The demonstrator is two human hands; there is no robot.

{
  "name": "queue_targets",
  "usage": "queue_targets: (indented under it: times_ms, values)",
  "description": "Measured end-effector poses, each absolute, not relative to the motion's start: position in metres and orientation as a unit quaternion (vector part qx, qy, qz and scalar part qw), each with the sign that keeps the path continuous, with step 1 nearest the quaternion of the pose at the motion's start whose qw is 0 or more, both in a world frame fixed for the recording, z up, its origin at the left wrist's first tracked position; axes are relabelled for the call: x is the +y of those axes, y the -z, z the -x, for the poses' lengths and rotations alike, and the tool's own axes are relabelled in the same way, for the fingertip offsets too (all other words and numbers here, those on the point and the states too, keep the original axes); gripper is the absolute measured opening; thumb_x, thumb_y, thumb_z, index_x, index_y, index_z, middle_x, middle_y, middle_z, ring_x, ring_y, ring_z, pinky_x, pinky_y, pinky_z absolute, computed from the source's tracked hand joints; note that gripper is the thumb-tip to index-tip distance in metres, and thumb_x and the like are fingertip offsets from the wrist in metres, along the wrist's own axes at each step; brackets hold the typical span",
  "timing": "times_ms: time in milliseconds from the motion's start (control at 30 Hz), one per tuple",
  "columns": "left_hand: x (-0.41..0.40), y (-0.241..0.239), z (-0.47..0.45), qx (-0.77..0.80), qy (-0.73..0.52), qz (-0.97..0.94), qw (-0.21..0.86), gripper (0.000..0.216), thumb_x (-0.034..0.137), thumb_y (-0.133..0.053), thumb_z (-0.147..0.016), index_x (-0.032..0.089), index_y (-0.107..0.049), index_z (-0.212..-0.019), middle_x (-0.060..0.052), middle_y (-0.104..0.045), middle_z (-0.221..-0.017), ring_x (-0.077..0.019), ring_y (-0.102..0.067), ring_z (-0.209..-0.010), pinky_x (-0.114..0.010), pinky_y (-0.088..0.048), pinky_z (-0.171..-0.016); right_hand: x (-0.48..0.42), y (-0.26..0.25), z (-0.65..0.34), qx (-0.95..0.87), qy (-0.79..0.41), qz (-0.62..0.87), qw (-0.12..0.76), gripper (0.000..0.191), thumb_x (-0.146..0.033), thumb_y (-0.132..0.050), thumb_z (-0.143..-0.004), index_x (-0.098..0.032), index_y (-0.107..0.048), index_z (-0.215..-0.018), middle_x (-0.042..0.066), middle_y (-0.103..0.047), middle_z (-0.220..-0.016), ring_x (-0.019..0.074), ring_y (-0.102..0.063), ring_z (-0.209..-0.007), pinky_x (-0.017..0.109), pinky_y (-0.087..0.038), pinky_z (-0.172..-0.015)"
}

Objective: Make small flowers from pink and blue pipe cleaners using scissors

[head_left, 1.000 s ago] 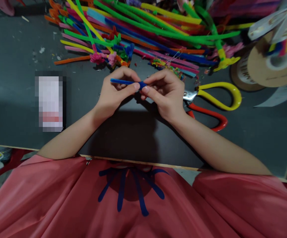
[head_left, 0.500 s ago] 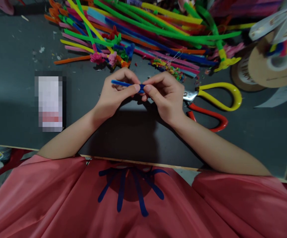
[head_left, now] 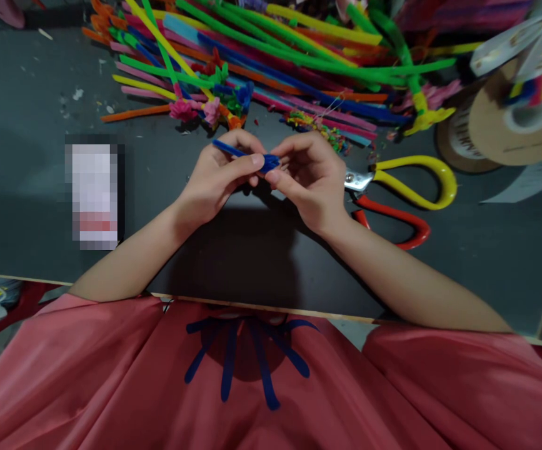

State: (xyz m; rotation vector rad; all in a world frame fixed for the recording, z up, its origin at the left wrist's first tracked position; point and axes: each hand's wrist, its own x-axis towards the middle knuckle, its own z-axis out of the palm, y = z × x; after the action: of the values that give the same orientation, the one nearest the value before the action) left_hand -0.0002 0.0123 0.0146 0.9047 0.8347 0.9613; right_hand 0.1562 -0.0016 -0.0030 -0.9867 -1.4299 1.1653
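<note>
A blue pipe cleaner [head_left: 227, 148] is held over the middle of the dark table. Its right end is bunched into a thick, fuzzy cluster, and its straight end points up and left. My left hand [head_left: 212, 181] pinches it just left of the cluster, thumb on top. My right hand [head_left: 318, 178] has thumb and index finger at the lower and upper sides of the cluster, the other fingers curled behind. Right beside that hand lie scissors [head_left: 416, 181] with one yellow and one red handle; their blades are hidden by the hand.
Behind the hands lies a large heap of colourful pipe cleaners [head_left: 294, 56], with small fuzzy scraps [head_left: 320, 128] at its near edge. Ribbon spools [head_left: 496, 134] stand at the right. A pixelated phone-shaped object [head_left: 95, 187] lies at the left. The table's near edge [head_left: 261, 306] meets my red garment.
My right thumb and index finger have moved apart slightly, and the bunched blue end now shows between them. The straight end of the pipe cleaner has tilted up at the left.
</note>
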Motion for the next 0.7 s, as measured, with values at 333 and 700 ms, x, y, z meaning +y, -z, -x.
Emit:
queue_targets:
  times_ms: [333,700]
  values:
    - [0.0142,-0.0144,-0.0004,0.367,-0.425,-0.386,0.732,0.017,0.03,-0.074,-0.07,0.018,-0.063,-0.074,0.006,-0.06,-0.057,-0.0008,-0.057,-0.05,-0.012,-0.046,-0.049,-0.0047,-0.002,-0.1547,-0.565,-0.501,0.38,0.534,0.019,-0.039,-0.065,-0.08,-0.023,-0.057,-0.085,-0.006,-0.063,-0.074,0.0041,-0.06,-0.059,0.019,-0.053,-0.053]
    - [0.0145,-0.0124,-0.0006,0.348,-0.438,-0.402,0.725,0.022,0.027,-0.076,-0.067,0.018,-0.062,-0.082,0.006,-0.065,-0.062,-0.0033,-0.063,-0.058,-0.014,-0.049,-0.052,-0.0022,0.0019,-0.1549,-0.54,-0.55,0.377,0.513,0.034,-0.052,-0.063,-0.076,-0.023,-0.053,-0.089,-0.007,-0.061,-0.07,0.0053,-0.062,-0.06,0.02,-0.055,-0.055]
